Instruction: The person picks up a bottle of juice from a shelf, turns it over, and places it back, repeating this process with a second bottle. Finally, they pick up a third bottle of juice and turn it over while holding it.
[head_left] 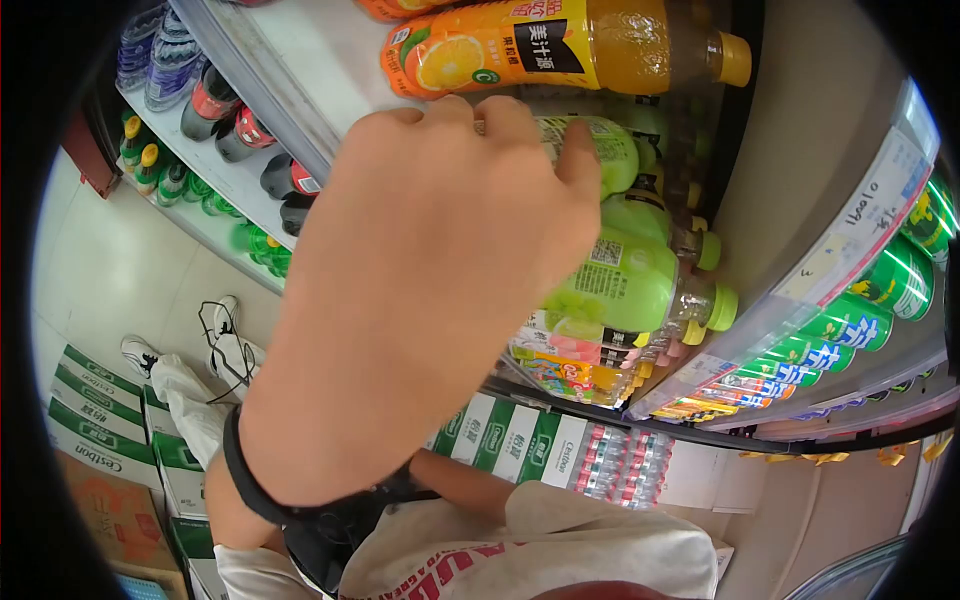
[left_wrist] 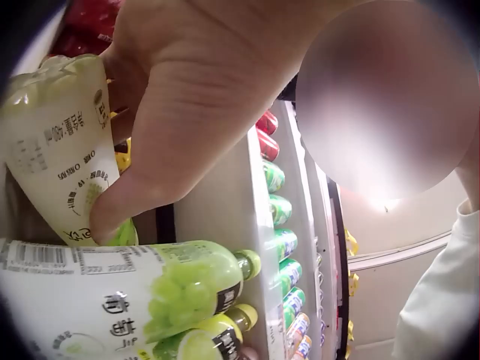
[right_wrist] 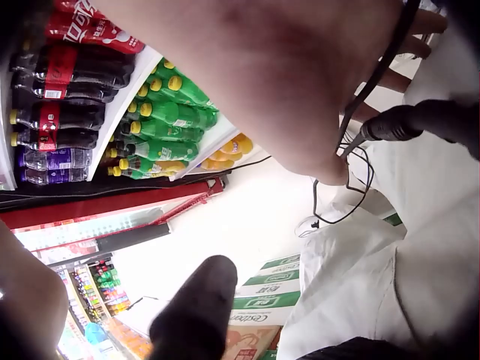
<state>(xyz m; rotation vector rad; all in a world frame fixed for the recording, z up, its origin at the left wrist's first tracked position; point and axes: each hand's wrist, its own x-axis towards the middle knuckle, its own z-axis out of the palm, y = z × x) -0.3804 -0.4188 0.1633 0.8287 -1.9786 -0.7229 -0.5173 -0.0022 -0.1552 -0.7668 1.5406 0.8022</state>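
My left hand (head_left: 540, 140), a black band on its wrist, reaches into a drinks shelf and grips a pale green grape-drink bottle (head_left: 606, 150). In the left wrist view the thumb (left_wrist: 124, 202) presses on that bottle's label (left_wrist: 60, 150), tilting it above more green bottles (left_wrist: 150, 289) lying below. An orange juice bottle (head_left: 540, 45) lies just above my hand. My right hand (right_wrist: 285, 90) hangs low beside white clothing, one finger (right_wrist: 199, 307) loosely extended, with nothing in it. A black cable (right_wrist: 352, 150) runs past its palm.
Green cans (head_left: 850, 320) fill the shelf to the right, behind a price strip (head_left: 860, 230). Cola and green soda bottles (head_left: 215, 120) fill racks on the left. Green-and-white cartons (head_left: 95, 410) and wrapped water packs (head_left: 620, 465) stand on the floor below.
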